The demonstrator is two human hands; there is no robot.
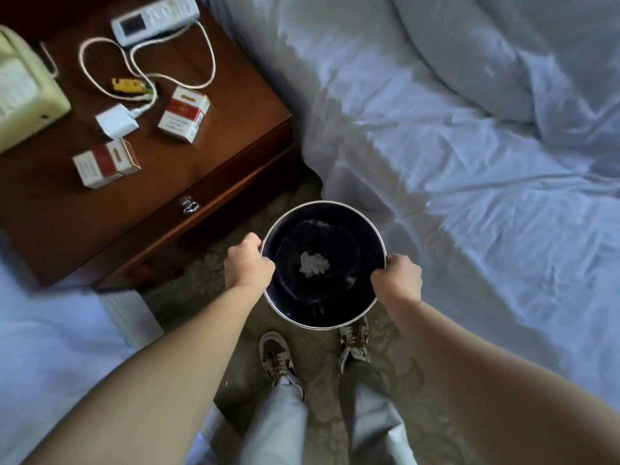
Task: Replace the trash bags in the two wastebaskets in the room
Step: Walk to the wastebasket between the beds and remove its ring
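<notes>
As a person stands on patterned carpet point(335, 431), left hand point(248, 263) and right hand point(397, 276) grip opposite rims of a round black wastebasket point(335, 310) between two beds, crumpled paper point(313, 263) inside, wooden nightstand point(208, 182) beyond.

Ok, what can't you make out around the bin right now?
Head view only:
- Round black wastebasket with metal rim: outer wall and base hidden by its own rim.
- Dark liner: too dark to confirm.
- Left hand, right hand: fingertips hidden over the rim.
- White crumpled scrap: too small to identify.
</notes>
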